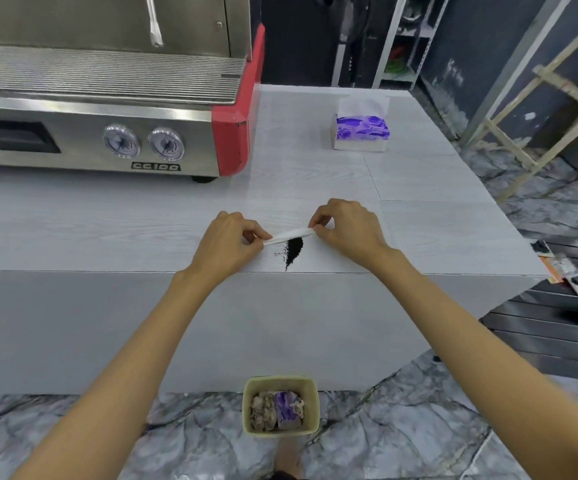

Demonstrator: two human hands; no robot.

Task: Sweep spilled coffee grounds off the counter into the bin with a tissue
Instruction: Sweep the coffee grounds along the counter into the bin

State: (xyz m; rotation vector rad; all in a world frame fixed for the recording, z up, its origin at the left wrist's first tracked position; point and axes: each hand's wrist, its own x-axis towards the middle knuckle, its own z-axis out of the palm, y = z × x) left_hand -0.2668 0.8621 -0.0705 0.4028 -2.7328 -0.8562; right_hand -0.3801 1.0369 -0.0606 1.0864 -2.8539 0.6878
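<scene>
Counter (315,174): pale grey wood-grain top, my landmark for everything below. I see its near edge running across the middle of the view, with the front face dropping to a marbled floor.

Grounds (293,251): a small dark heap on the counter, just inside the near edge, tapering to a point at that edge, with a few loose specks on its left.

Tissue (289,235): white, folded into a narrow strip, stretched level just behind the grounds and touching or almost touching their far side; I cannot tell which.

Left hand (228,242): over the counter near its front edge, fingers curled, thumb and fingers pinched on the strip's left end.

Right hand (348,228): over the counter on the other side of the grounds, fingers curled, pinching the strip's right end.

Bin (280,405): pale yellow-green, square, on the floor against the counter's front face, roughly below the grounds. I see crumpled brownish and purple waste inside.

Tissue box (362,131): purple and white, far back on the counter to the right, a sheet standing up from its top.

Espresso machine (107,98): steel with red side panel and two round gauges, on the counter's back left.
</scene>
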